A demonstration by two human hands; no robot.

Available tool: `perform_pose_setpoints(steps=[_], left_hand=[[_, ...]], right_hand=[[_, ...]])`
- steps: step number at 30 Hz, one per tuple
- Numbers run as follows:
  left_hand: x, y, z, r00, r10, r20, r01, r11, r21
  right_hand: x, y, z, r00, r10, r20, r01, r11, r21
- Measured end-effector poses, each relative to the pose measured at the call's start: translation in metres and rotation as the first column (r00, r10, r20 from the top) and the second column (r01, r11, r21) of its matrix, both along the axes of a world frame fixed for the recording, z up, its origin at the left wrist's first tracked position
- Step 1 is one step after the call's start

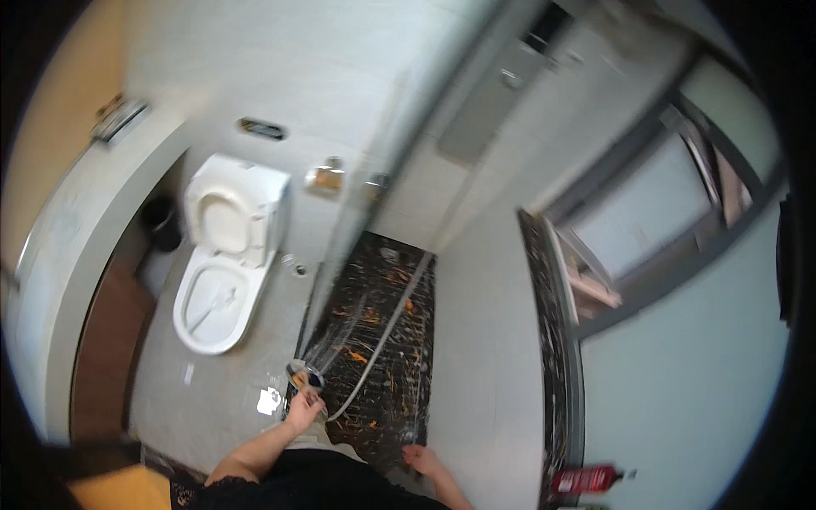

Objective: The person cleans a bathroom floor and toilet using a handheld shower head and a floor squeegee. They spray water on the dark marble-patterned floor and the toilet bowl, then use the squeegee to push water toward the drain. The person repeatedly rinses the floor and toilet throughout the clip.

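Observation:
My left hand is closed around the handle of a shower head, low in front of my body. Water sprays from it up and to the right, over the dark marbled shower floor. A pale shower hose curves from near this hand towards the wall-mounted shower panel. To the right, my right hand hangs over the lower edge of the shower floor with its fingers bent; no object shows in it. The glass partition stands between the shower floor and the toilet side.
A white toilet with its lid up stands at the left, beside a black bin and a curved counter. At the right are a marbled window sill, an open window and a red pump bottle.

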State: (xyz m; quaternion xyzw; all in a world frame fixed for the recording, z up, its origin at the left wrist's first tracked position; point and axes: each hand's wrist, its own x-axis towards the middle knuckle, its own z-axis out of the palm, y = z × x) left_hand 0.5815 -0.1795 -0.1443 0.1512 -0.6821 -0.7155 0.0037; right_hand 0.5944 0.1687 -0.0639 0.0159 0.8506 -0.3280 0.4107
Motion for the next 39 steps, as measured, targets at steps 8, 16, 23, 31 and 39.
perform_pose_setpoints(steps=[8, 16, 23, 31, 39], left_hand=[[-0.045, 0.074, 0.157, 0.483, -0.875, -0.006, 0.547, 0.307, -0.779], [-0.034, 0.163, 0.211, 0.055, -0.984, 0.170, 0.505, -0.120, -0.855], [-0.042, 0.172, 0.194, -0.223, -0.970, 0.092, 0.608, -0.212, -0.765], [-0.062, 0.149, 0.197, -0.702, -0.710, -0.051, 0.704, -0.682, -0.196], [-0.063, 0.135, 0.198, -0.481, -0.844, -0.238, 0.845, -0.374, -0.382]], right_hand=[[0.027, -0.144, 0.031, 0.812, -0.582, -0.030, 0.382, 0.570, -0.727], [0.058, -0.159, 0.059, 0.288, -0.845, 0.450, 0.526, -0.254, -0.812], [0.202, -0.183, -0.015, -0.310, -0.875, 0.371, 0.698, -0.474, -0.536], [0.412, -0.496, -0.162, -0.901, -0.434, 0.000, 0.434, -0.901, -0.017], [0.331, -0.695, -0.043, -0.925, -0.187, 0.330, 0.335, -0.810, 0.481]])
